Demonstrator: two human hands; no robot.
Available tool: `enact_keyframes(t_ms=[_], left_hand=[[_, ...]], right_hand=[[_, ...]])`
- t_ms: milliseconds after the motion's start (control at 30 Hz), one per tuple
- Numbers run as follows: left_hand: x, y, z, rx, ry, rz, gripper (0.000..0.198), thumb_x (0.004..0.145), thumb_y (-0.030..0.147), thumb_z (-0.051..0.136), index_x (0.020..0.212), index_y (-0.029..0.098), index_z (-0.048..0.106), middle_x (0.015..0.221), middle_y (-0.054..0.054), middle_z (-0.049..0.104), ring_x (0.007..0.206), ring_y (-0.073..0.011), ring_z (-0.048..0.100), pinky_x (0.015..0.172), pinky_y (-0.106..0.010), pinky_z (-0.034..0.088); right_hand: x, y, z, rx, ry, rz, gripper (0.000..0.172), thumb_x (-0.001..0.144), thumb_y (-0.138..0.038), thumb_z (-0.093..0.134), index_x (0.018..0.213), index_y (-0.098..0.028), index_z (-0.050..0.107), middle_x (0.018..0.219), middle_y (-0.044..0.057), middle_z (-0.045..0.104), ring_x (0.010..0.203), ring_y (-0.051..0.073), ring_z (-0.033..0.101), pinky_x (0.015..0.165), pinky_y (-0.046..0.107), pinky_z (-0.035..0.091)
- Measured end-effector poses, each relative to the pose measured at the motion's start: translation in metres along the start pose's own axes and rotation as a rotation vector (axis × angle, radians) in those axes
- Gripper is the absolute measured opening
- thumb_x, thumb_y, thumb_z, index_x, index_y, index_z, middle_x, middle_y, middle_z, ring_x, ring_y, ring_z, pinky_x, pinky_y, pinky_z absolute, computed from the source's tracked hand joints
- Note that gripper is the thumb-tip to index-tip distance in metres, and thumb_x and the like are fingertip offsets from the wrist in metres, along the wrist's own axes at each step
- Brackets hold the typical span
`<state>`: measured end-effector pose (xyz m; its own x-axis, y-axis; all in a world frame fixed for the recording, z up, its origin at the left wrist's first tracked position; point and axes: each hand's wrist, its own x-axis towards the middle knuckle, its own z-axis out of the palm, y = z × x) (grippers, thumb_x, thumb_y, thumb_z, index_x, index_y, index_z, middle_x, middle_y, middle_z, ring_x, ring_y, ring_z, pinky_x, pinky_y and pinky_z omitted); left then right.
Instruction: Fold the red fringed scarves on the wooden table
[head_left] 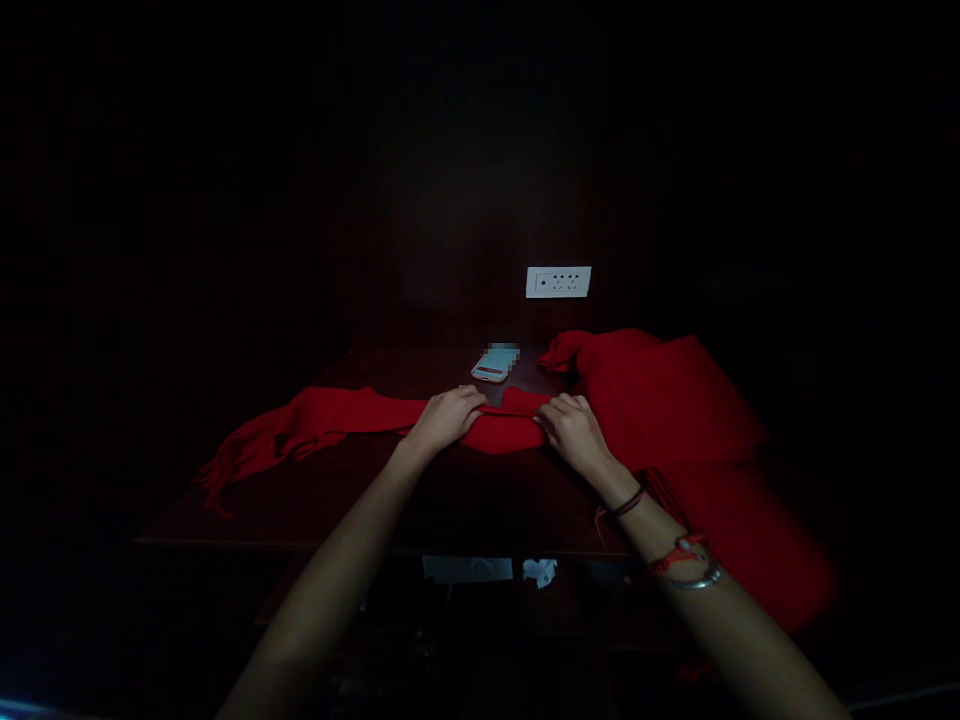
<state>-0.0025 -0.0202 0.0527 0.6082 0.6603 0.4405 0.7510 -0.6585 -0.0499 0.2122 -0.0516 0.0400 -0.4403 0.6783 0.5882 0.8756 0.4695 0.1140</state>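
Observation:
A red cloth (330, 412) with a fringed left end lies across the dark table. Near its middle, my left hand (448, 415) is closed on the upper edge, fingers bent over the fabric. My right hand (574, 428) pinches the same cloth a short way to the right, and a folded part spans the gap between both hands. Bracelets circle my right wrist and forearm. More red fabric (660, 400) is heaped at the right and hangs down past the table's front edge; whether it joins the held cloth cannot be made out.
Behind my hands a phone (491, 367) lies on the table (262, 515). A white socket panel (559, 282) is on the back wall. Below the tabletop, a pale sheet (469, 570) and a crumpled white item (540, 572) show. The surroundings are very dark.

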Motion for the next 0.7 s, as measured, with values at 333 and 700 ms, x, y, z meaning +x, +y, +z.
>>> enact_keyframes(t_ms=[333, 700], left_hand=[[0.001, 0.001, -0.002, -0.036, 0.0, 0.086, 0.021, 0.082, 0.022, 0.038, 0.092, 0.021, 0.056, 0.091, -0.002, 0.053, 0.082, -0.0126, 0.05, 0.074, -0.022, 0.039], [-0.005, 0.007, -0.001, 0.085, 0.059, -0.025, 0.03, 0.078, 0.032, 0.043, 0.104, 0.018, 0.047, 0.099, -0.006, 0.05, 0.092, -0.0191, 0.046, 0.081, -0.032, 0.034]], right_hand=[[0.001, -0.003, -0.002, -0.009, 0.031, -0.055, 0.024, 0.083, -0.024, 0.036, 0.074, -0.016, 0.057, 0.071, 0.005, 0.056, 0.073, 0.016, 0.041, 0.068, 0.028, 0.023], [-0.001, -0.003, -0.001, 0.004, 0.081, -0.038, 0.022, 0.083, -0.023, 0.037, 0.075, -0.016, 0.057, 0.071, 0.005, 0.056, 0.072, 0.016, 0.042, 0.067, 0.028, 0.025]])
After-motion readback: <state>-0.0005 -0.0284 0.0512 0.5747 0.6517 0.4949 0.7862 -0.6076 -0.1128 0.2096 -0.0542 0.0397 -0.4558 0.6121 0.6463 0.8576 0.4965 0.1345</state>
